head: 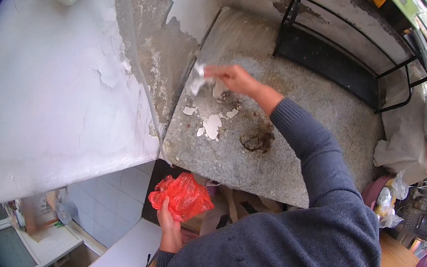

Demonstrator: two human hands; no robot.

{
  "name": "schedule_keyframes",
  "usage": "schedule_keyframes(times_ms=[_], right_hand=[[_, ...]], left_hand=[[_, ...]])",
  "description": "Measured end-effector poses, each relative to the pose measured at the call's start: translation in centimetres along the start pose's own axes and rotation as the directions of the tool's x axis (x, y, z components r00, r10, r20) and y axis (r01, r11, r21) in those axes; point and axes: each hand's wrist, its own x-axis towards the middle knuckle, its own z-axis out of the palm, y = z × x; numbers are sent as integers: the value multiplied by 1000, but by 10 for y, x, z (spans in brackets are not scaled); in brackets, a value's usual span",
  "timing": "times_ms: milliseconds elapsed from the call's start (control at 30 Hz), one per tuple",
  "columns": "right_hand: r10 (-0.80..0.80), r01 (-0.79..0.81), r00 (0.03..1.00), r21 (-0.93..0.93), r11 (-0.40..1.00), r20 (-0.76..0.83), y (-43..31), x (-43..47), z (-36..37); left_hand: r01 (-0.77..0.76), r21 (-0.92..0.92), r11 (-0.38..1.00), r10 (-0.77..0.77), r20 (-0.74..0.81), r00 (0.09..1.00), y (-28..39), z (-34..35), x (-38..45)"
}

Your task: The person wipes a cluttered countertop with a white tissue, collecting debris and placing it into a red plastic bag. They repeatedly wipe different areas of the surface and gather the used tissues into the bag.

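My left hand (167, 218) grips a crumpled red plastic bag (183, 197) below the near left corner of a stone slab (281, 152). Over the slab's left part, close to the wall, my right hand (230, 74) is blurred, its fingers on a white crumpled piece (200, 81), perhaps tissue or thin plastic; which one I cannot tell. Under and nearer than that hand lie several white paint flakes (212, 126) on the slab. A dark brown stain (258, 138) marks the surface to their right.
A peeling wall (161, 50) with a pale pipe (140, 62) borders the slab's left side. A black metal rack (326, 60) bearing packages stands at the back right. At the right edge are plastic sheeting (404, 123) and a pink container (375, 190) with bags.
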Motion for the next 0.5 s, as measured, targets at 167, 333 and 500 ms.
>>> schedule_keyframes(times_ms=[167,333,500], right_hand=[[-7,-26,993,-274,961,-118,67,49,28],[-156,188,982,-453,871,107,58,30,78],[-143,272,903,-281,920,405,20,-4,89]], left_hand=[[-14,-23,1000,15,9,1000,-16,-12,24],[-23,-56,998,23,-4,1000,-7,4,15],[-41,-69,997,44,36,998,-9,0,19]])
